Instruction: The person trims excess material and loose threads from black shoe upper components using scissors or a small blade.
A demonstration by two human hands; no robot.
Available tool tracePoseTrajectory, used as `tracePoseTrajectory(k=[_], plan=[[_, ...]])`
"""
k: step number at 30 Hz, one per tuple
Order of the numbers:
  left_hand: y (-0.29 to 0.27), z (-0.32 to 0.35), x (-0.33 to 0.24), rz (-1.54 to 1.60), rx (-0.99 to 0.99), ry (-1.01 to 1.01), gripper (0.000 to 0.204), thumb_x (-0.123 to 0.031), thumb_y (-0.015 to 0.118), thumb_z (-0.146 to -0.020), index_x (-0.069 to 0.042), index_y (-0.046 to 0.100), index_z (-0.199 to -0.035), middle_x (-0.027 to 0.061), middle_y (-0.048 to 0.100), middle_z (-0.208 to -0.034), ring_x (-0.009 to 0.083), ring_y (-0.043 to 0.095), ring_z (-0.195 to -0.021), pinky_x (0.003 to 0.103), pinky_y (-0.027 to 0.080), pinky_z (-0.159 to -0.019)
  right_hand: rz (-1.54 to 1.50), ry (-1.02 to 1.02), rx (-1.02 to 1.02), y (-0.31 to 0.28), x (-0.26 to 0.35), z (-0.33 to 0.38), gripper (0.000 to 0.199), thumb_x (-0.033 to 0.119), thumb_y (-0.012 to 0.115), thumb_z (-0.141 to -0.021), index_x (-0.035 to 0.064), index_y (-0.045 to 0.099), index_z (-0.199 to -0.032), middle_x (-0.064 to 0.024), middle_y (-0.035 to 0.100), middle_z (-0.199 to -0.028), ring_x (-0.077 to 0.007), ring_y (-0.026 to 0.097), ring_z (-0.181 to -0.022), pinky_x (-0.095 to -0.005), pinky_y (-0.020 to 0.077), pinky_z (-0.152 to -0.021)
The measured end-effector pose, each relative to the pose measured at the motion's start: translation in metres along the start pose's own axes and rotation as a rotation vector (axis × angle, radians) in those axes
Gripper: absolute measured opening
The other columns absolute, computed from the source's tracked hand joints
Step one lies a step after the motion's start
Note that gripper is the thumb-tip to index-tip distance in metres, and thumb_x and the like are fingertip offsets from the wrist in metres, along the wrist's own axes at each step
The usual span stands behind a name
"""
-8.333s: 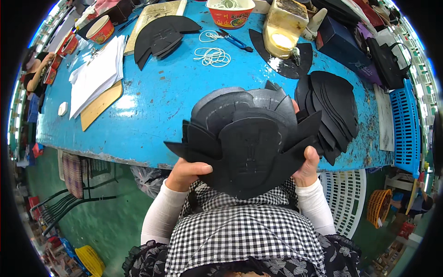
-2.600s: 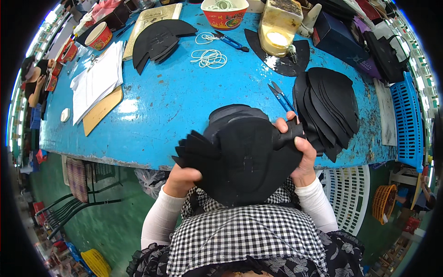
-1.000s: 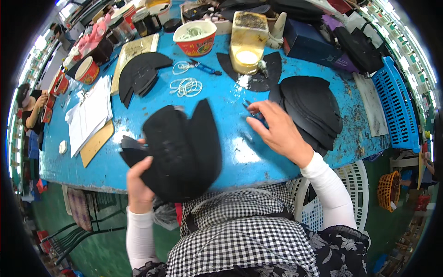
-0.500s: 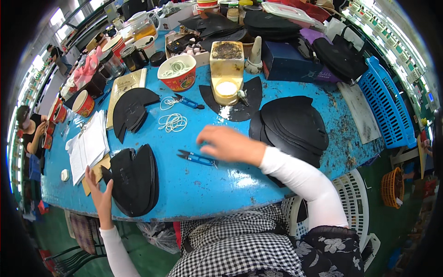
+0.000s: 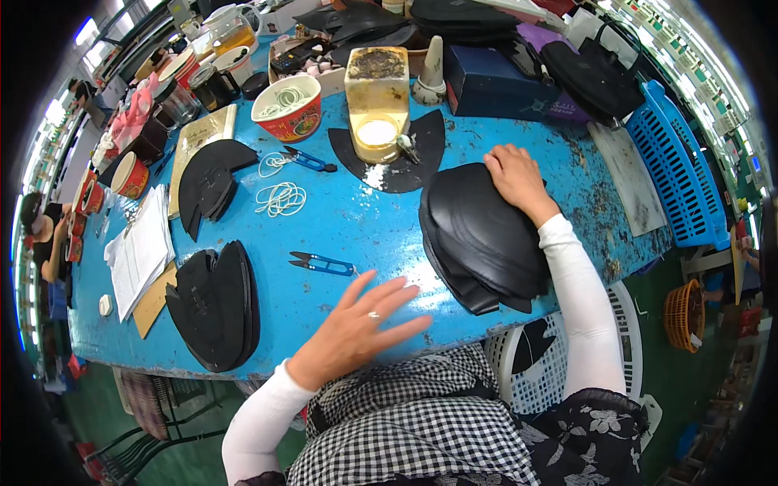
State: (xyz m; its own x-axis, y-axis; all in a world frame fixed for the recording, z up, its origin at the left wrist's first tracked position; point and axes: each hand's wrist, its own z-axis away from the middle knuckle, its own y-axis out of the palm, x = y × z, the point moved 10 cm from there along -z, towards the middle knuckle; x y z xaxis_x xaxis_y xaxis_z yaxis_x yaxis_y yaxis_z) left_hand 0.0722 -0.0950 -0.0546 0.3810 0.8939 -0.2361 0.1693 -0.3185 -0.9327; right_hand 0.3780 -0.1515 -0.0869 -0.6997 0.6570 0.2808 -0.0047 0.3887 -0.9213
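My right hand [image 5: 519,182] grips the far right edge of a pile of black leather pieces [image 5: 482,231] on the right side of the table. The pile bulges, and its near pieces are bent. Over the table's front edge, my left hand [image 5: 361,324] is open with fingers spread, touching nothing; a ring shows on one finger. Blue thread snips [image 5: 324,265] lie just beyond it. Two more stacks of cut black pieces, a near one [image 5: 215,308] and a farther one [image 5: 212,186], lie to the left. Loops of pale cord [image 5: 281,198] sit beyond the snips.
A stained dispenser with a white-filled cup [image 5: 378,134] stands at the back on a black piece [image 5: 425,154]. Nearby are a red paper bowl [image 5: 288,113] of cord, a second pair of snips [image 5: 312,159], papers [image 5: 142,255], a blue box [image 5: 494,85] and a blue basket [image 5: 677,174].
My right hand has moved from above the snips to the right-hand pile, whose pieces now look bulged and shifted. My left hand has left the near left stack and come rightward.
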Motion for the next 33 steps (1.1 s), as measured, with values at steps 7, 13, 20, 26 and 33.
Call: tracePoseTrajectory(k=[7, 13, 20, 26, 33], plan=[[0.027, -0.043, -0.026, 0.043, 0.129, 0.231, 0.062, -0.004, 0.058, -0.083, -0.032, 0.044, -0.136, 0.0041, 0.039, -0.144, 0.0231, 0.044, -0.13, 0.047, 0.04, -0.104, 0.059, -0.042, -0.055, -0.009, 0.057, 0.057, 0.024, 0.03, 0.055, -0.09, 0.0061, 0.062, -0.087, -0.011, 0.061, -0.091, -0.0303, 0.056, -0.09, -0.0488, 0.0419, -0.076], [0.03, -0.057, -0.026, -0.044, 0.129, 0.307, 0.053, -0.009, 0.059, -0.082, -0.028, 0.05, -0.131, 0.0075, 0.049, -0.13, 0.022, 0.051, -0.119, 0.042, 0.045, -0.095, -0.019, -0.082, -0.062, -0.009, 0.06, 0.061, 0.023, 0.029, 0.058, -0.09, 0.0061, 0.061, -0.086, -0.0093, 0.06, -0.087, -0.0286, 0.056, -0.087, -0.0459, 0.0409, -0.073], [0.029, -0.069, -0.037, -0.064, 0.075, 0.35, 0.042, -0.014, 0.061, -0.081, -0.027, 0.056, -0.121, 0.006, 0.054, -0.12, 0.0222, 0.055, -0.103, 0.04, 0.046, -0.088, -0.027, -0.085, -0.071, -0.007, 0.062, 0.062, 0.022, 0.028, 0.058, -0.089, 0.0064, 0.062, -0.086, -0.0091, 0.06, -0.086, -0.028, 0.056, -0.086, -0.0455, 0.0409, -0.072], [0.03, -0.068, -0.041, -0.091, -0.087, 0.384, 0.044, -0.013, 0.06, -0.082, -0.029, 0.055, -0.123, 0.004, 0.055, -0.115, 0.0222, 0.054, -0.104, 0.039, 0.047, -0.086, -0.015, -0.096, -0.07, -0.007, 0.063, 0.061, 0.022, 0.028, 0.059, -0.089, 0.0061, 0.062, -0.088, -0.0092, 0.06, -0.086, -0.0283, 0.056, -0.085, -0.0457, 0.0416, -0.071], [0.019, -0.098, -0.023, 0.246, -0.139, 0.156, 0.068, -0.048, 0.081, -0.061, -0.012, 0.06, -0.115, 0.0079, 0.057, -0.108, 0.0275, 0.056, -0.102, 0.04, 0.044, -0.084, 0.044, -0.099, -0.034, -0.004, 0.064, 0.061, 0.019, 0.025, 0.054, -0.092, 0.007, 0.058, -0.092, -0.009, 0.058, -0.089, -0.0281, 0.054, -0.087, -0.0456, 0.0413, -0.072]])
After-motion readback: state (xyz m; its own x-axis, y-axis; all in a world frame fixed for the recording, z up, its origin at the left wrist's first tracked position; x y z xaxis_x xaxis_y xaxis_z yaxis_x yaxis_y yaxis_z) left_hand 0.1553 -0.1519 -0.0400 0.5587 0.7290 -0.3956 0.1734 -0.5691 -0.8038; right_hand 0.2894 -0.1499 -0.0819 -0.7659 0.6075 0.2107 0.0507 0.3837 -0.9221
